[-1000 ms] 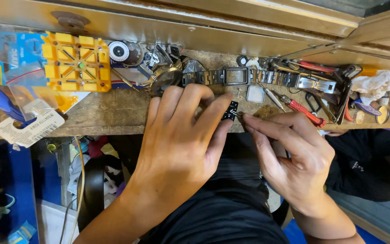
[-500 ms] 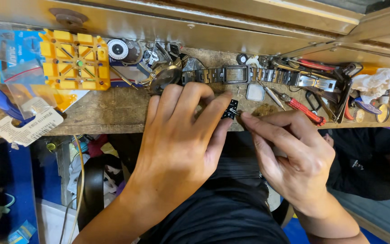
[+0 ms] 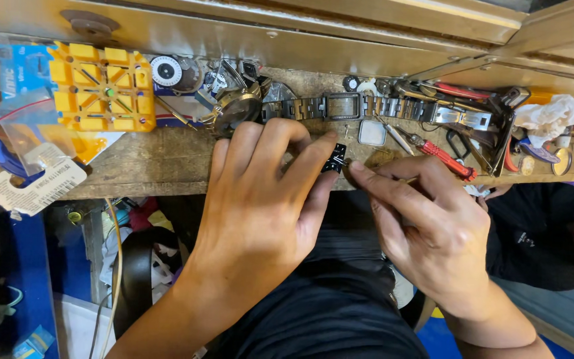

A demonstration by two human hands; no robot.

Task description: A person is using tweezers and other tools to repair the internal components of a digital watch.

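A worn wooden tabletop (image 3: 167, 163) runs across the far side of my view, backed by a brass-coloured metal rail (image 3: 287, 40), with dark clutter and blue panels in the space below its near edge. My left hand (image 3: 260, 199) lies over that near edge, knuckles up, and its fingers (image 3: 313, 166) are pinched narrow on a small black glossy part (image 3: 335, 158) right at the lip of the tabletop, between my two hands. My right hand (image 3: 433, 226) comes in from the right, fingers closed tight together; a thin pale tool shaft (image 3: 406, 180) seems to show between them, pointing at the black part (it is too slim for me to say what it is), and the forefinger tip sits just beside the part.

Beyond my hands, on the far part of the tabletop, a steel link watch bracelet with a rectangular case (image 3: 347, 106) lies stretched left to right. To its left rests a round metal watch case (image 3: 237, 110), and farther left a yellow plastic square holder block (image 3: 104, 86). A red-handled screwdriver (image 3: 443, 158) lies to the right of the black part, near my right hand. A crumpled white cloth (image 3: 553, 113) sits at the far right. A white paper tag (image 3: 31, 189) hangs over the near edge at the left.
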